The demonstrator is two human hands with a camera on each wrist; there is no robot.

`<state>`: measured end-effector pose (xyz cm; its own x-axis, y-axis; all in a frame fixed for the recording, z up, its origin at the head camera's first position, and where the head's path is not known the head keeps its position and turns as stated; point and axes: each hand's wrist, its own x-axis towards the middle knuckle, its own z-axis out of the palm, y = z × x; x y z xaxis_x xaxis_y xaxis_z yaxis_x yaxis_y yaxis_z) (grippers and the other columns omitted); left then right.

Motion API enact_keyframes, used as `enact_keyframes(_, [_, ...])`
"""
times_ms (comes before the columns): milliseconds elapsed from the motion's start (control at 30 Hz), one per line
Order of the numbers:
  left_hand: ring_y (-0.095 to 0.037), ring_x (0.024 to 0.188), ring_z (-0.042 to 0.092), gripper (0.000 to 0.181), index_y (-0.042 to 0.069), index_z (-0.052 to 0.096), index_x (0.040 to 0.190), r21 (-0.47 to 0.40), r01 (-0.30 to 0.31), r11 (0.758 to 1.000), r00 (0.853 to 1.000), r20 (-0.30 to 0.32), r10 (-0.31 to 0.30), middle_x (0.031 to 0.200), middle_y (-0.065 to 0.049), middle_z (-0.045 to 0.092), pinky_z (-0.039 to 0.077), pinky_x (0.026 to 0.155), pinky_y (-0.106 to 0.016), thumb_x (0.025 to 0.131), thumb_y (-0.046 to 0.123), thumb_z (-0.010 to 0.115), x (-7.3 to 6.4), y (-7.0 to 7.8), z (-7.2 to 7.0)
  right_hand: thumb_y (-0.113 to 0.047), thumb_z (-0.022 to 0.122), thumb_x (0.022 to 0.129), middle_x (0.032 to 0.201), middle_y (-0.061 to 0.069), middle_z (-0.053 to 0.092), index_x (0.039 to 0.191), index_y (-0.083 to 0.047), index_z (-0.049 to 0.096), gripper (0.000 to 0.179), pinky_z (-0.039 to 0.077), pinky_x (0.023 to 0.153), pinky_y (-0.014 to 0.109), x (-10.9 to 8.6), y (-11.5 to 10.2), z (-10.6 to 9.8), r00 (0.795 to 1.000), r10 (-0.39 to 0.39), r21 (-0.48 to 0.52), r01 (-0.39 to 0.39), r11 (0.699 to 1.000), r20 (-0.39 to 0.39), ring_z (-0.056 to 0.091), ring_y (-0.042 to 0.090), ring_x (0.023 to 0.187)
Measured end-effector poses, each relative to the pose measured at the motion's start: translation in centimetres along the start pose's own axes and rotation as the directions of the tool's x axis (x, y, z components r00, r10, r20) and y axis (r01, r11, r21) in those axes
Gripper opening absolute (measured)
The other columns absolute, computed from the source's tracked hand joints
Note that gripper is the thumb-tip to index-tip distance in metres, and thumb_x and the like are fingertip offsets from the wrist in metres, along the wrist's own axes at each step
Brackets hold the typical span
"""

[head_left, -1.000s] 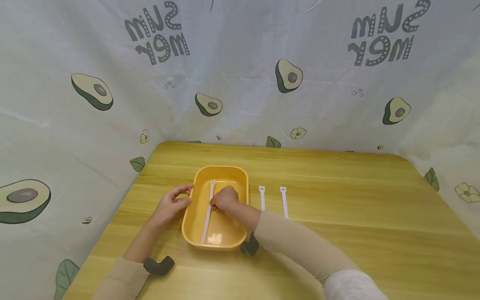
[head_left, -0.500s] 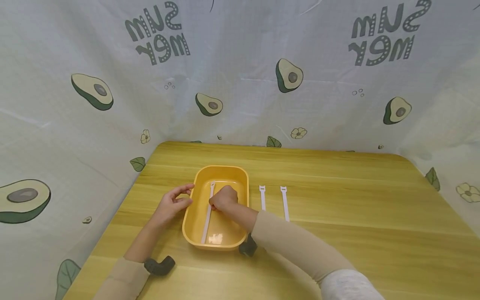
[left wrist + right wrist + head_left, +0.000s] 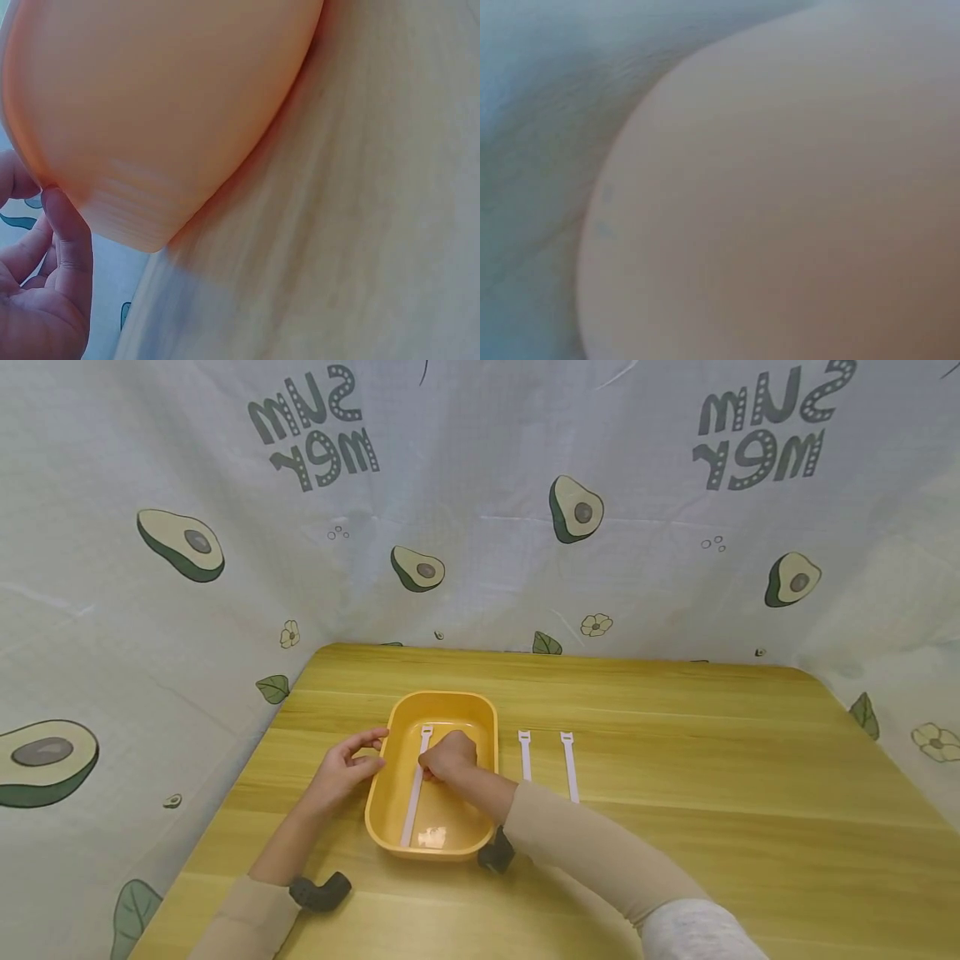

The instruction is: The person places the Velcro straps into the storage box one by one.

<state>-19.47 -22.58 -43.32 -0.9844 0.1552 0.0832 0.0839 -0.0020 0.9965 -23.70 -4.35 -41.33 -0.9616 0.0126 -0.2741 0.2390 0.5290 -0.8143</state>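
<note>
A yellow rectangular tub (image 3: 431, 853) with rounded corners sits on the table. Along its inside floor runs a white cable strap (image 3: 412, 806) with a slotted head at the far end. My right hand (image 3: 448, 755) reaches into the tub and pinches this strap partway along; the fingertips are mostly hidden behind the hand. At the tub's left rim is my left hand (image 3: 341, 770), with thumb and forefinger pinching the edge. The left wrist view shows those fingers (image 3: 69, 225) at the tub's outer wall (image 3: 165, 127). The right wrist view holds only a blurred tub wall (image 3: 765, 187).
Two more white cable straps lie right of the tub, a nearer strap (image 3: 525, 752) and a farther strap (image 3: 570, 764), their lower ends behind the right forearm. The wooden table (image 3: 712, 760) meets a printed curtain (image 3: 480, 485) at the back and sides.
The head of the strap in the tub has turned to lie flatter, showing its slot, and has come slightly nearer. Both hands stay almost where they were.
</note>
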Motion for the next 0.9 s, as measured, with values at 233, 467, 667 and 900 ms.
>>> enact_keyframes(233, [-0.009,0.075,0.059,0.046,-0.016,0.046,0.133,0.006,-0.012,1.0,1.0,0.001,0.012,0.105,-0.01,0.048,0.052,0.071,-0.02,0.09,-0.006,0.059,0.1,0.0,-0.1,-0.004,0.072,0.078,0.055,0.011,0.065,0.059,-0.001,0.068,0.019,0.047,0.041,0.021,-0.2,-0.1,-0.3,1.0,-0.021,0.036,0.02,0.999,0.015,0.06,0.015,0.042])
enact_keyframes(467, [-0.01,0.075,0.058,0.046,-0.016,0.045,0.133,0.01,-0.021,1.0,1.0,0.01,0.021,0.105,-0.01,0.048,0.052,0.071,-0.019,0.091,-0.006,0.059,-0.1,-0.2,-0.2,-0.009,0.074,0.08,0.056,0.004,0.061,0.064,-0.007,0.061,0.021,0.042,0.046,0.021,-0.7,-0.1,-0.6,0.987,-0.154,0.044,0.152,0.987,0.035,0.053,0.012,0.047])
enact_keyframes(667, [-0.01,0.076,0.059,0.046,-0.018,0.043,0.133,0.012,-0.031,0.999,0.999,0.016,0.03,0.105,-0.01,0.048,0.052,0.071,-0.02,0.091,-0.005,0.059,-0.1,-0.1,-0.2,-0.007,0.074,0.081,0.067,0.002,0.061,0.079,-0.005,0.063,0.011,0.048,0.052,0.023,-1.5,-0.7,-1.4,0.953,-0.291,0.112,0.282,0.953,0.082,0.066,0.022,0.061])
enact_keyframes(900, [-0.011,0.078,0.06,0.045,-0.015,0.045,0.133,0.024,-0.011,1.0,1.0,0.012,0.011,0.105,-0.011,0.048,0.052,0.072,-0.02,0.091,-0.005,0.059,-0.1,0.1,-0.2,-0.004,0.068,0.087,0.078,0.005,0.063,0.092,0.0,0.066,0.008,0.057,0.071,0.039,-2.7,-1.0,-4.0,0.914,-0.381,0.311,0.325,0.893,0.14,0.066,0.021,0.069])
